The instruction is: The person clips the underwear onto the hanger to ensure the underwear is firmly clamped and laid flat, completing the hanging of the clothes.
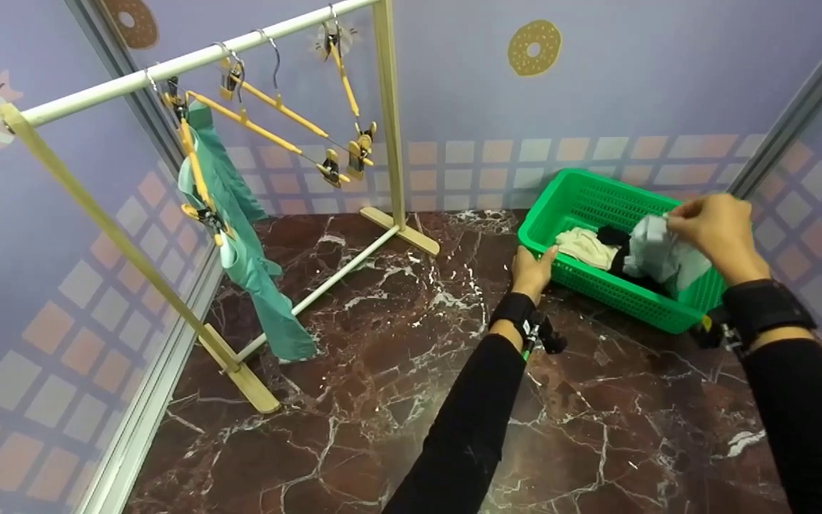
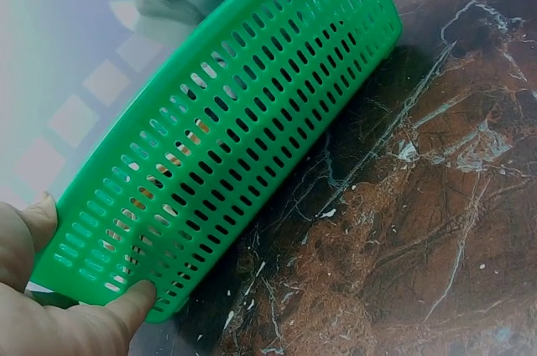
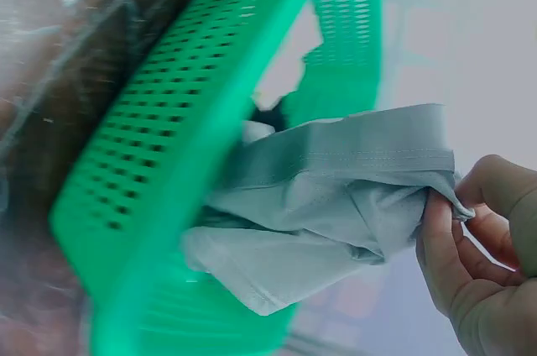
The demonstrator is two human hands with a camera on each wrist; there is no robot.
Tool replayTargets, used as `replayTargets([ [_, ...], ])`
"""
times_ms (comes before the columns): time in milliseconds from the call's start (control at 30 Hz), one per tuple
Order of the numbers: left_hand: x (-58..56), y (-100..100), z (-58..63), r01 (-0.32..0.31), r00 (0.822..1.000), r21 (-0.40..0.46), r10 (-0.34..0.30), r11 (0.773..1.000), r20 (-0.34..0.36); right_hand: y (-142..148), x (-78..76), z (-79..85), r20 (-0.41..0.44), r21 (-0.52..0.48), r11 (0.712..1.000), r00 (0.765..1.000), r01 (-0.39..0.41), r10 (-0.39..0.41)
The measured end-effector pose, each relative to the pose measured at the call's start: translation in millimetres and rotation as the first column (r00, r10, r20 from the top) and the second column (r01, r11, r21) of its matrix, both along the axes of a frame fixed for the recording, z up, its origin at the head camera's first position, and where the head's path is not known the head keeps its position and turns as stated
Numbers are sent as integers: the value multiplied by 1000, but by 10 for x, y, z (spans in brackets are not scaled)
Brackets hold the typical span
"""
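At the left front corner of a green plastic basket (image 1: pixel 618 293), my left hand (image 1: pixel 532 271) grips the wall. In the left wrist view, the fingers of that hand (image 2: pixel 63 289) lie against the slotted side (image 2: pixel 243 121). My right hand (image 1: pixel 718 232), above the basket's right part, pinches a light grey garment (image 1: pixel 650 246) by its edge. The right wrist view shows this garment (image 3: pixel 336 180) with a stitched hem, pulled up and bunched near the fingertips, its lower part still inside the basket. A cream cloth (image 1: pixel 586 246) and a black cloth (image 1: pixel 612 235) lie beside it.
On the left stands a rack with a white rail (image 1: pixel 125 84) and wooden legs. A teal garment (image 1: pixel 254 285) hangs there from a clip hanger (image 1: pixel 195 164). Several other yellow clip hangers (image 1: pixel 265 132) hang on the rail. Patterned walls enclose the dark marbled floor (image 1: pixel 397 400).
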State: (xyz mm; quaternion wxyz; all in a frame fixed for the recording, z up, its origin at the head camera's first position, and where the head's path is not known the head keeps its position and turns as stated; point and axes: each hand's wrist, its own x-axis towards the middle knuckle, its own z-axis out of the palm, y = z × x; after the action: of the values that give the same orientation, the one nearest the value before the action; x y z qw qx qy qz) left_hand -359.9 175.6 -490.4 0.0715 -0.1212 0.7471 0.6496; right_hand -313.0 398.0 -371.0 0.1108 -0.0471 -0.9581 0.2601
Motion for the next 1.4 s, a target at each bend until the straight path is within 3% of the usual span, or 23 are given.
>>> replayTargets([
  [300,26,-16,22,12,1000,12,-12,1000,19,-200,159,569,-98,-10,1000,995,11,-12],
  [567,43,-37,26,3,999,-1,-3,1000,-34,-472,408,1056,-185,-69,997,982,21,-33],
  [767,50,-11,26,-23,997,27,25,999,-74,-712,681,1231,-303,-102,995,953,-7,-25],
  [900,38,1,31,-30,995,0,30,1000,-93,-861,885,1281,-345,-112,993,939,-48,6],
  [1000,19,-6,15,-16,994,2,17,1000,-109,-955,1053,1253,-326,-103,992,945,-67,29],
  [1133,4,-25,-9,-5,993,68,13,998,-119,-1057,1257,1056,-297,-90,991,953,-96,65],
  [1267,10,-45,-9,18,996,18,-17,1000,-93,-1111,1421,674,-260,-117,983,959,-144,109],
  [1400,26,-68,11,37,998,-25,-38,999,-53,-1138,1526,141,-117,-175,968,980,-179,160],
])
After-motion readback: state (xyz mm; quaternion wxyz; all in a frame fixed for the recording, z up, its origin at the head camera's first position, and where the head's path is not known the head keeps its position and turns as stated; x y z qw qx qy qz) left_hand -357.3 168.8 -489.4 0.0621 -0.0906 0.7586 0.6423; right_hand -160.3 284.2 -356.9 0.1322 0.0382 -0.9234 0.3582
